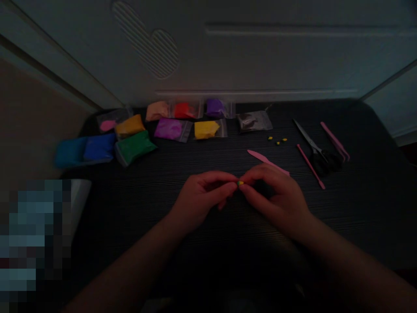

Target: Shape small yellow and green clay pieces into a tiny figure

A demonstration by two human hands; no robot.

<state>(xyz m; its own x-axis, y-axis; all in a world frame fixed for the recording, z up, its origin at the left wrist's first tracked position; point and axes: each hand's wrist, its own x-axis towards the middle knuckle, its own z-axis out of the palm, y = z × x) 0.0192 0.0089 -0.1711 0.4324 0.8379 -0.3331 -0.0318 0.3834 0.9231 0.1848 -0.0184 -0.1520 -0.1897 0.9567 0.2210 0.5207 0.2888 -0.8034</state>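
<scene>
Between my two hands, over the middle of the dark table, is a tiny yellow and green clay piece (240, 183). My left hand (205, 195) pinches its left side between thumb and forefinger. From the right, my right hand (276, 195) pinches the same piece, so the fingertips of both hands almost meet. Three similar small yellow-green clay pieces (278, 142) lie farther back on the right. Just beyond my right hand rests a pink plastic clay knife (267, 162), its near end close to my knuckles.
Bags of coloured clay, among them a green clay bag (135, 148) and a yellow clay bag (206, 129), line the back left. Scissors (312, 145), a thin pink tool (310, 166) and pink tweezers (335, 140) lie right. A pale panel (260, 61) stands behind the table (130, 208).
</scene>
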